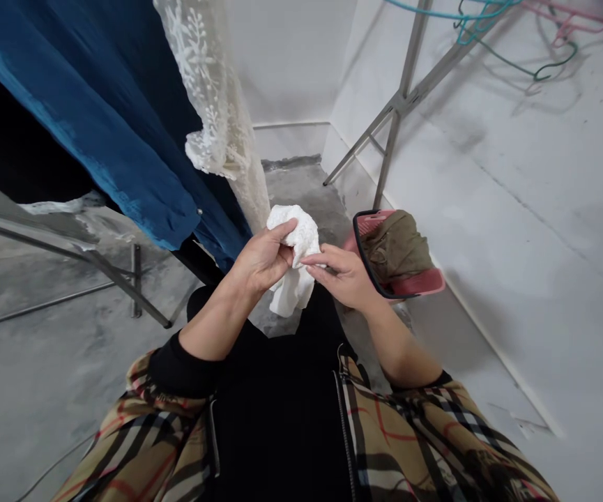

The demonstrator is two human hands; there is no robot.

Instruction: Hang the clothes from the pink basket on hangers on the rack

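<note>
In front of my body I hold a bunched white cloth (291,289), textured on its upper part, with a smoother end hanging down below my fingers. My left hand (267,256) grips it from the left, thumb pressed on top. From the right, my right hand (344,275) pinches its edge between thumb and fingers. What kind of garment or cloth it is, I cannot tell. Just beyond it hangs a white lace garment (222,132), next to a long blue garment (97,139) on the left.
A pink basket (417,284) with a black rim holds an olive-brown cloth (398,245) at the right, by the wall. Metal rack legs (399,104) stand behind it, others (123,289) at left. Blue, green and pink hangers (482,21) hang at upper right.
</note>
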